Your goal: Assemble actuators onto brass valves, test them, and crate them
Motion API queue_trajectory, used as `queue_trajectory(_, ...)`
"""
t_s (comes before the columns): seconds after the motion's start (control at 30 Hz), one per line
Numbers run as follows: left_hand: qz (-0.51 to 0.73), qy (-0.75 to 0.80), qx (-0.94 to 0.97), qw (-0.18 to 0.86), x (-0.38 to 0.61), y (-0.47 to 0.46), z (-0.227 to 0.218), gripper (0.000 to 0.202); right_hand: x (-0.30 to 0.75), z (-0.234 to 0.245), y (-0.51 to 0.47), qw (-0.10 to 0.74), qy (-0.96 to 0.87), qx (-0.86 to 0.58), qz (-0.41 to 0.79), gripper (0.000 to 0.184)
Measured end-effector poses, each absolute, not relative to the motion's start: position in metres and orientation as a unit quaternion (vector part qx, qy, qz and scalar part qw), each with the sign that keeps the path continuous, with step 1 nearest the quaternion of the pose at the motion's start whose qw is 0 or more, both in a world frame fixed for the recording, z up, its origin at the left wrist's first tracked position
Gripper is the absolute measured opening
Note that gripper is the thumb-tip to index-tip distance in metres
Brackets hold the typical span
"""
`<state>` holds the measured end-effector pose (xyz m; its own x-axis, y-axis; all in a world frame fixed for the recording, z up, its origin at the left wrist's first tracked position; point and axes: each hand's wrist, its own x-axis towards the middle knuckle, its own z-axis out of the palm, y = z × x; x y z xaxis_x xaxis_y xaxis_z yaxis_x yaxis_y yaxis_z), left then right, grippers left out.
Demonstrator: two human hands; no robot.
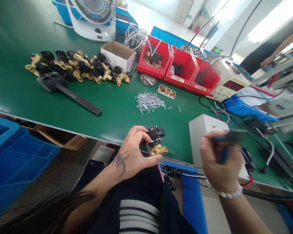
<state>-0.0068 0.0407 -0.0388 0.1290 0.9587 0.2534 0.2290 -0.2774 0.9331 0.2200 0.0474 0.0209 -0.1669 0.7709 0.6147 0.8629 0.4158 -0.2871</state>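
Observation:
My left hand grips a brass valve fitting with a black cap, fingers over the black top and thumb at the brass body, at the bench's front edge. My right hand, blurred by motion and wearing a beaded bracelet, is closed around a black-and-blue hand tool in front of a grey box. The tool's exact kind is smeared. Beyond my left hand lies a pile of silvery hairpin clips, a few of them loose to its right.
Several brass valve fittings with black caps are heaped at the back left, near a black mallet-like tool. Behind stand a fan, a cardboard box, red bins and a digital-display unit. A blue crate is at left.

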Motion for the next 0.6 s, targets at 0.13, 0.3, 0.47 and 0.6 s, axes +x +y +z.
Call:
queue_trajectory(0.13,0.471,0.468,0.645,0.379,-0.006,0.041,-0.039,0.035,0.219,0.023,0.049,0.134,-0.865,-0.483,0.002,0.018)
queue_trajectory(0.3,0.476,0.461,0.639,0.391,-0.005,0.041,-0.041,0.035,0.222,0.026,0.047,0.382,-0.742,-0.546,-0.074,0.009)
queue_trajectory(0.47,0.478,0.469,0.641,0.377,-0.006,0.04,-0.042,0.034,0.219,0.028,0.047,0.103,-0.864,-0.493,-0.02,0.019)
queue_trajectory(0.6,0.479,0.466,0.641,0.379,-0.005,0.04,-0.041,0.034,0.22,0.033,0.046,0.306,-0.784,-0.531,-0.102,0.011)
